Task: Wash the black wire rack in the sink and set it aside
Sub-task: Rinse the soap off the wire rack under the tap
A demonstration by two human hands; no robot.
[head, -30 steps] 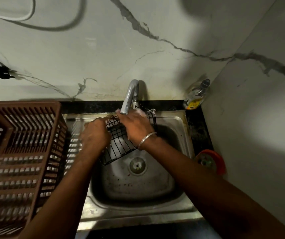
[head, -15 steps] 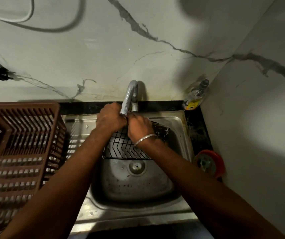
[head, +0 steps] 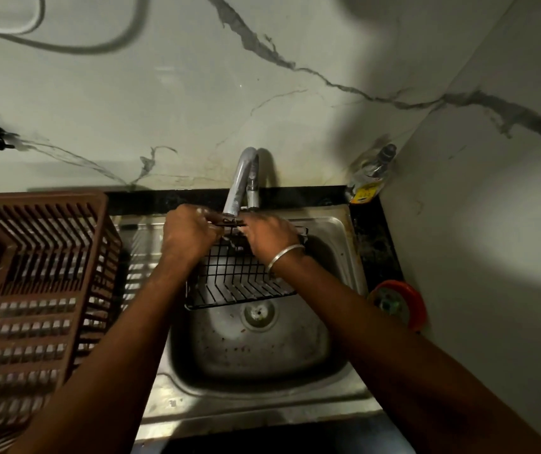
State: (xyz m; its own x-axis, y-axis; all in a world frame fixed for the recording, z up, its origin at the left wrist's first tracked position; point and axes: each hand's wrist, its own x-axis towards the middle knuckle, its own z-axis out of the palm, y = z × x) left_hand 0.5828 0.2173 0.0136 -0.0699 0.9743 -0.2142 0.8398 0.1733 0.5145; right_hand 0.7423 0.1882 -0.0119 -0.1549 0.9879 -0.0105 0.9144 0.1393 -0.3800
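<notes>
Right now my left hand (head: pixel 190 234) and right hand (head: pixel 270 235) both clasp the far edge of the rack (head: pixel 239 283), just under the tap (head: pixel 241 181). It slopes down toward me over the sink (head: pixel 262 358), long side running left to right. Setting it aside, I judge, means going leftward, past my left hand, toward the brown basket (head: pixel 33 273).

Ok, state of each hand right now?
Left hand: grips the top rim of the black wire rack.
Right hand: blurred, but grips the same rim.
</notes>
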